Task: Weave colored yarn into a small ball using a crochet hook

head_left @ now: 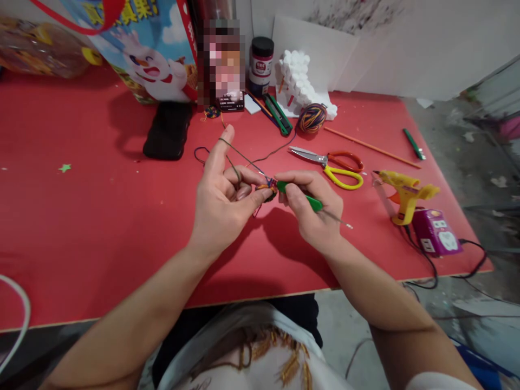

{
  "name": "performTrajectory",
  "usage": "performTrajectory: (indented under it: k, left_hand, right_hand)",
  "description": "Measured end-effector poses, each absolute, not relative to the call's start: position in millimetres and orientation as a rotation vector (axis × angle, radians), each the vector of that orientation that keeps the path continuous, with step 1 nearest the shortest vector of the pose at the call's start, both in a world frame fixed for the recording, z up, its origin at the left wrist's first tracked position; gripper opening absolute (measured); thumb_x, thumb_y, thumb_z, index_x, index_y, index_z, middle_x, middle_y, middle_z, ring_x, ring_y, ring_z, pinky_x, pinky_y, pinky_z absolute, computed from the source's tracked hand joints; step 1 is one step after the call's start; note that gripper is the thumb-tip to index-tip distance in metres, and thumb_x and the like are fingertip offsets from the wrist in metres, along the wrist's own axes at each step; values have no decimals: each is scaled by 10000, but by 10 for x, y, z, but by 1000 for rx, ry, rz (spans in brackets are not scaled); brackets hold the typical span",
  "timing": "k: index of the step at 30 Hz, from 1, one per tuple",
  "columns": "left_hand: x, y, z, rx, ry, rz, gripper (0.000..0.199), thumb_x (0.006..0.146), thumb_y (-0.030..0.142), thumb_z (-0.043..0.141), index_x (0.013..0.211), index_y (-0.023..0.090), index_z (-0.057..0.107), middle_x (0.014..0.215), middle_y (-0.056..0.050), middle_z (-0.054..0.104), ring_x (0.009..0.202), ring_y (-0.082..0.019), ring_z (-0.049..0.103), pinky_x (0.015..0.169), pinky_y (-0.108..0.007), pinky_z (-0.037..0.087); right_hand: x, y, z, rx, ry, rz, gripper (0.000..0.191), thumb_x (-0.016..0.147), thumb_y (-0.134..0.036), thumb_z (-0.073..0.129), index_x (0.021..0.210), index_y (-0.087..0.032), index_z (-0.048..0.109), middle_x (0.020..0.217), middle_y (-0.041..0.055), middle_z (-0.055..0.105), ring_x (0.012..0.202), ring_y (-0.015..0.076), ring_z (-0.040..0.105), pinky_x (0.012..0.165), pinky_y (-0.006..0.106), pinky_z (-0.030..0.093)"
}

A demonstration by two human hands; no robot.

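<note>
The bare left forearm slanted inward from the lower left, and the bare right forearm slanted inward from the lower right. The left hand held its left index finger raised, the other fingers curled, and its left thumb stretched inward in a pinch. The right hand was closed in a pen-like grip between right thumb and right forefinger, its fingertips just beside the left thumb's tip.
</note>
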State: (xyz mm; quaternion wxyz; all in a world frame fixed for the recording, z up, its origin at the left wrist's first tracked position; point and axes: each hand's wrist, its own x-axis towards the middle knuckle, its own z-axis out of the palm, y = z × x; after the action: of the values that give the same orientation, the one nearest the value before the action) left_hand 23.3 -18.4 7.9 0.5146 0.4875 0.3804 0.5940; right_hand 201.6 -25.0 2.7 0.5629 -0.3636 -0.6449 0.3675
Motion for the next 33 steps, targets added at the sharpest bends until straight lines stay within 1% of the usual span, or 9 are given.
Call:
performTrajectory:
  k: [4,6,11,15,19,21,26,29,33]
  left_hand:
    - [252,-191,48,1100,902,1443,914,784,167,958,1567,383,540,871,48,742,740,-136,710,726,-305,646]
    - [244,-180,30,1044,874,1445,903,772,159,962,1549,379,560,865,48,738,748,-137,718,727,-303,649]
    - [162,-132,54,1054,828,1382,891,757,204,980,1541,324,575,864,27,743,818,-174,768,773,-332,670]
    - [126,-109,81,1029,808,1398,835,732,170,991,1458,383,638,854,43,753,805,-163,758,744,-318,670]
    - [175,-139,78,1119,880,1448,951,742,110,968,1563,362,558,837,55,749,742,-140,709,689,-299,638]
    - [215,-166,73,1151,923,1480,1011,745,97,963,1617,326,504,827,54,742,705,-129,681,640,-282,604]
    - [231,-181,74,1043,843,1407,924,751,144,969,1553,348,559,815,59,731,692,-133,709,678,-302,634]
    - [143,-137,98,996,798,1310,879,732,156,976,1508,311,592,813,52,741,720,-153,753,704,-311,659]
    - [18,-75,131,1060,785,1270,868,711,188,1001,1488,309,632,825,27,761,758,-181,772,697,-328,665]
  right_hand:
    - [1951,-305,-2,-868,-1590,681,224,1087,-352,629,1263,-278,749,1097,56,793,938,191,737,886,389,628]
    - [1935,-307,-35,-839,-1572,697,241,1082,-361,639,1285,-281,740,1097,58,791,936,196,737,885,397,635]
    - [1944,-221,-121,-760,-1367,1067,303,1065,-471,663,1264,-263,758,1044,54,779,794,154,710,756,335,634]
    - [1965,-163,-144,-692,-1283,1256,325,1058,-500,666,1260,-264,766,934,31,775,803,159,724,749,323,624]
    - [1983,-201,-75,-761,-1432,1021,250,1082,-405,650,1266,-285,769,954,28,780,802,158,714,758,327,610]
    - [1978,-246,-35,-830,-1565,784,225,1085,-362,642,1256,-286,768,1033,46,791,883,186,730,848,375,622]
    - [1928,-349,-41,-824,-1647,561,267,1081,-335,629,1334,-318,714,1158,68,781,1055,243,731,968,446,613]
    - [1901,-343,-77,-841,-1509,785,311,1065,-442,657,1328,-292,725,1126,78,781,938,229,740,894,433,637]
    - [1883,-232,-72,-723,-1237,1281,391,1025,-590,669,1211,-257,754,832,19,741,649,149,643,638,324,596]
